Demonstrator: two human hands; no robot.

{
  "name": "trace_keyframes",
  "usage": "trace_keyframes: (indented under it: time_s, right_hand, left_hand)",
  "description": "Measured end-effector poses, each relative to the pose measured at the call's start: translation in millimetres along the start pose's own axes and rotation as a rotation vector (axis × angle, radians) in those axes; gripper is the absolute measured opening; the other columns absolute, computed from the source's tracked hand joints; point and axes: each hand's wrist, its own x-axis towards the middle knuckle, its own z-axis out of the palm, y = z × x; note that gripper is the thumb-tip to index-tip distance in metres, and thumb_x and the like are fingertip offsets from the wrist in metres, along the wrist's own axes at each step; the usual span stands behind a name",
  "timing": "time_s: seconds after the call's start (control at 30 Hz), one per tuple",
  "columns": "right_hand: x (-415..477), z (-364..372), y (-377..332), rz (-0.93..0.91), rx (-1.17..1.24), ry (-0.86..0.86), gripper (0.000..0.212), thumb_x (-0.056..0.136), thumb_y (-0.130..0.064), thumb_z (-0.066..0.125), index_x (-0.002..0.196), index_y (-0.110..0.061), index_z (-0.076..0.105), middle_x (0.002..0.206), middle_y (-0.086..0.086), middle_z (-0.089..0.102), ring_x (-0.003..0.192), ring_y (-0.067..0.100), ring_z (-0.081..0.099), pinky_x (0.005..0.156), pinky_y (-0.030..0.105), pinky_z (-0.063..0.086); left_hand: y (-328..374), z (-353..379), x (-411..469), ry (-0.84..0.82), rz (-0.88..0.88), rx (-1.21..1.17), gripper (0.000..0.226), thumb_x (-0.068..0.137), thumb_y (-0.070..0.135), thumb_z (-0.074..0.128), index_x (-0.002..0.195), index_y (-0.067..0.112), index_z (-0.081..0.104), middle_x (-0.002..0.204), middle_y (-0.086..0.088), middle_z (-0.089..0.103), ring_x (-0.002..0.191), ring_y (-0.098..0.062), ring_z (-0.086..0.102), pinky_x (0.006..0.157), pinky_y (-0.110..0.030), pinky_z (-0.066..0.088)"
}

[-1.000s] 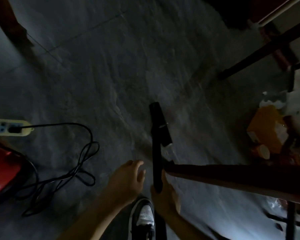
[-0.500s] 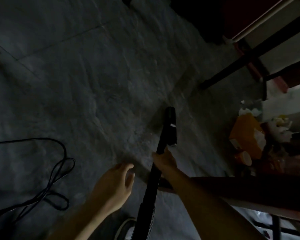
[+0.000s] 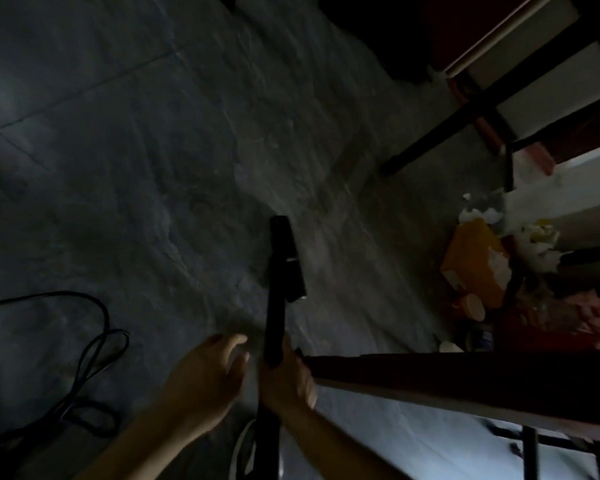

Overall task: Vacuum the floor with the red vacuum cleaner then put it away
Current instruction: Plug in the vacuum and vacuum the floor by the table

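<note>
**Right hand** (image 3: 286, 379): your fingers are curled round the black plastic vacuum wand (image 3: 274, 323), low on the tube. Half a second ago this hand sat farther out, close behind the nozzle, and the tube leaned right. It now points almost straight ahead of you, much as it did a second ago.

**Left hand** (image 3: 208, 372): fingers loosely spread, holding nothing. It hovers just left of the wand, apparently not touching it, as in both earlier views.

**Flat black floor nozzle** (image 3: 288, 261): ahead of your right hand, over the grey stone-look tiled floor (image 3: 153, 168). The light is too dim to confirm contact.

**Reading:** out and back again looks like one full sweep, so you are probably mid-vacuuming. Putting away has not begun.

**Red vacuum cleaner body:** not in view. A second ago it lay far to the left of your left hand, so your view has swung right.

**Black power cable** (image 3: 94, 358): looped on the floor, left of your left hand.

**White-toed shoe** (image 3: 241, 448): below and between your hands.

**Dark wooden table edge** (image 3: 465, 386): starts just beside your right hand and runs right. It may limit strokes that way.

**Orange cardboard box** (image 3: 475, 265): ahead and right of your right hand, among clutter.
</note>
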Motion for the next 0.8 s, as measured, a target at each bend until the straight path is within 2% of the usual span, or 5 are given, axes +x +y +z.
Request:
trace_keyframes:
  time_s: [0.27, 0.4, 0.53, 0.67, 0.8]
  right_hand:
    - [134, -75, -68, 0.06, 0.285, 0.123, 0.071, 0.096, -0.029, 0.055, 0.152, -0.006, 0.017, 0.156, 0.014, 0.027, 0.139, 0.031, 0.033, 0.11, 0.035, 0.031]
    - [126, -48, -41, -0.07, 0.297, 0.139, 0.061, 0.093, -0.018, 0.059, 0.146, -0.01, 0.029, 0.139, 0.015, 0.047, 0.119, 0.031, 0.051, 0.095, 0.038, 0.043]
    - [113, -19, -29, -0.163, 0.232, 0.143, 0.065, 0.095, -0.019, 0.054, 0.15, -0.025, 0.018, 0.127, 0.007, 0.054, 0.093, 0.017, 0.056, 0.069, 0.026, 0.049]
    - [173, -56, -58, -0.161, 0.219, 0.168, 0.058, 0.096, -0.014, 0.049, 0.148, -0.015, 0.025, 0.136, 0.014, 0.051, 0.121, 0.029, 0.053, 0.101, 0.038, 0.044]
    - [255, -117, -107, -0.121, 0.352, 0.233, 0.065, 0.097, -0.015, 0.051, 0.152, -0.007, 0.017, 0.152, 0.018, 0.032, 0.134, 0.034, 0.038, 0.107, 0.038, 0.035]
  left_hand:
    - [-27, 25, 56, 0.007, 0.014, 0.009, 0.04, 0.093, 0.037, 0.048, 0.129, 0.022, 0.054, 0.128, 0.003, 0.059, 0.115, -0.012, 0.057, 0.098, -0.022, 0.042]
    - [-33, 33, 83, 0.04, 0.002, -0.009, 0.054, 0.088, 0.052, 0.036, 0.13, 0.022, 0.053, 0.128, 0.001, 0.06, 0.116, -0.014, 0.057, 0.099, -0.026, 0.044]
    - [-35, 30, 117, 0.001, -0.018, -0.033, 0.044, 0.097, 0.041, 0.036, 0.139, 0.027, 0.039, 0.142, 0.003, 0.046, 0.126, -0.012, 0.046, 0.097, -0.019, 0.033]
    - [-38, 14, 154, 0.004, 0.054, 0.053, 0.042, 0.097, 0.036, 0.04, 0.137, 0.024, 0.043, 0.138, 0.003, 0.049, 0.124, -0.01, 0.047, 0.102, -0.02, 0.033]
    - [-39, -8, 206, 0.06, 0.121, 0.1, 0.047, 0.092, 0.04, 0.042, 0.13, 0.013, 0.053, 0.131, -0.005, 0.057, 0.121, -0.018, 0.053, 0.103, -0.026, 0.037]
